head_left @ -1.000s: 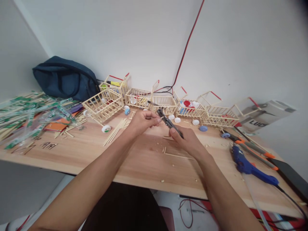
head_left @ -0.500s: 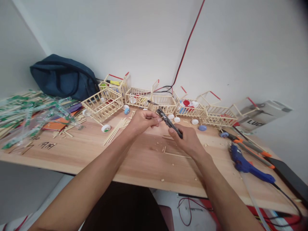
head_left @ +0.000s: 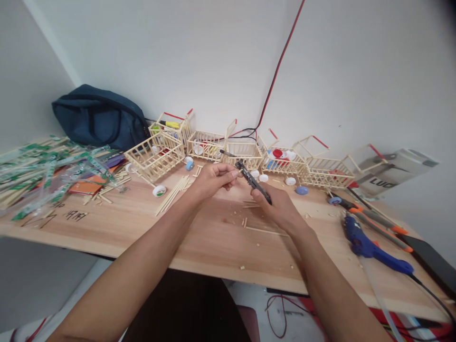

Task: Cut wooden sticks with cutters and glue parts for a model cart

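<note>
My left hand (head_left: 217, 180) is closed in a pinch, thumb against the forefinger, over the middle of the table. Whatever it pinches is too small or hidden to make out. In my right hand (head_left: 280, 209) is a slim black hand tool (head_left: 253, 181) with worn light patches, its far end close to my left fingertips. A thin dark piece (head_left: 228, 154) shows just beyond that end; I cannot tell whether it belongs to the tool. Below the hands, a thin wooden stick (head_left: 265, 231) and small offcuts lie on the wooden tabletop (head_left: 213, 247).
Several small stick carts (head_left: 155, 156) with bottle-cap wheels line the wall. Loose sticks (head_left: 173, 194) lie left of my hands; wrapped sticks (head_left: 32, 175) and a blue bag (head_left: 101, 116) are farther left. At right are a blue glue gun (head_left: 374, 249) and orange-grey pliers (head_left: 383, 223).
The whole view has shifted slightly, with things sitting a little farther right and lower. Both hands keep nearly the same pose, and the black tool stays by the left fingertips.
</note>
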Available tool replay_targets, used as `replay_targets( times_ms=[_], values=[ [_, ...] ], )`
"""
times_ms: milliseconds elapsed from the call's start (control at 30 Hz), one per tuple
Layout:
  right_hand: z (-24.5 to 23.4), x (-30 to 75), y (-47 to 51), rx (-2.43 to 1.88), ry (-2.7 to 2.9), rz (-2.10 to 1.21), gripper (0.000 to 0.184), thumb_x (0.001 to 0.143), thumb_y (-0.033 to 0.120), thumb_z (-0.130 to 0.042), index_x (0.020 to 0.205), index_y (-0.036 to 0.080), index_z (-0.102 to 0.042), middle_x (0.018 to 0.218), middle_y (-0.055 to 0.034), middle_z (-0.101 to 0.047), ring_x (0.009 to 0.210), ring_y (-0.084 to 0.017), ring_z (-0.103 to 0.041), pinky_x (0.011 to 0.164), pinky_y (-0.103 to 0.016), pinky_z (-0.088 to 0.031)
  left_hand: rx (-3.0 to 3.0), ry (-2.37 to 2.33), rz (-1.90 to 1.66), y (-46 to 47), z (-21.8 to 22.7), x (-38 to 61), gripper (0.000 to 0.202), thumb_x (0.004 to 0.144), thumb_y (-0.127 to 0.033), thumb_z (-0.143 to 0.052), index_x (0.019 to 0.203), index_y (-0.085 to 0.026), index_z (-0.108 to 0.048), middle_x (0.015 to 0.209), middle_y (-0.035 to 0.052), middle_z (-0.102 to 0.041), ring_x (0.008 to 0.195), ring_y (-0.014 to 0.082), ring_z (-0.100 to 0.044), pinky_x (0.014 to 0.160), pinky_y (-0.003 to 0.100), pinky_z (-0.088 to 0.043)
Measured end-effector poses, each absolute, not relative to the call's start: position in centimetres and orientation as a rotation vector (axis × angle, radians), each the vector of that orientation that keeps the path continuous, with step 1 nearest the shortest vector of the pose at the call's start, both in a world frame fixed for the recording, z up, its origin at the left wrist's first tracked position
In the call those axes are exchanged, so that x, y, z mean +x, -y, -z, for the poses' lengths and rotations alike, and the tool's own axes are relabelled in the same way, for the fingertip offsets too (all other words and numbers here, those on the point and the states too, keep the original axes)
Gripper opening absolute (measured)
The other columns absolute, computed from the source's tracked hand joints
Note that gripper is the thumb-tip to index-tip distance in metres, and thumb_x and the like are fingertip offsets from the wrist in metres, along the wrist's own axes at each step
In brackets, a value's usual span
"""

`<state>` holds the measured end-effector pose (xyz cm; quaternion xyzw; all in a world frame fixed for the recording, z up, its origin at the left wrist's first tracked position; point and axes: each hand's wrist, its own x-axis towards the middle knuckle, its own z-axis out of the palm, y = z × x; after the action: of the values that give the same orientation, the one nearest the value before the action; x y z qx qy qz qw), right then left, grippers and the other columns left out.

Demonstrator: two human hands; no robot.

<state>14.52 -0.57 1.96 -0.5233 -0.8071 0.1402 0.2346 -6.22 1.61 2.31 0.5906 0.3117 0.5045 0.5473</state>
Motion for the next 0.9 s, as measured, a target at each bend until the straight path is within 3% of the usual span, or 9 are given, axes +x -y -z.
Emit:
replay_targets(
  times_ms=[567, 900],
  values=[
    [-2.55, 14.59, 1.00, -1.492, 2.205, 0.045, 0.042, 0.085, 0.060, -0.046, 0.072, 0.020, -0.051, 0.064, -0.0009, -0.054, 0.058, -0.015, -0.045, 0.055, -0.026, -0.025, 1.393, -0.682, -1.149, -1.59, -2.27, -6.16, 0.032, 0.075, -0.039, -0.068, 0.064, -0.012, -0.056, 0.059, -0.0015, -0.053, 0.055, 0.0069, -0.046, 0.058, 0.022, -0.035],
    [-2.27, 14.57, 1.04, -1.464, 2.166, -0.125, 0.048, 0.087, 0.061, -0.042, 0.063, 0.020, -0.046, 0.054, 0.0012, -0.047, 0.051, -0.013, -0.040, 0.052, -0.026, -0.024, 1.372, -0.680, -1.128, -1.42, -2.46, -6.21, 0.030, 0.075, -0.038, -0.069, 0.064, -0.013, -0.057, 0.057, -0.0016, -0.053, 0.053, 0.0065, -0.045, 0.056, 0.021, -0.036]
  ],
)
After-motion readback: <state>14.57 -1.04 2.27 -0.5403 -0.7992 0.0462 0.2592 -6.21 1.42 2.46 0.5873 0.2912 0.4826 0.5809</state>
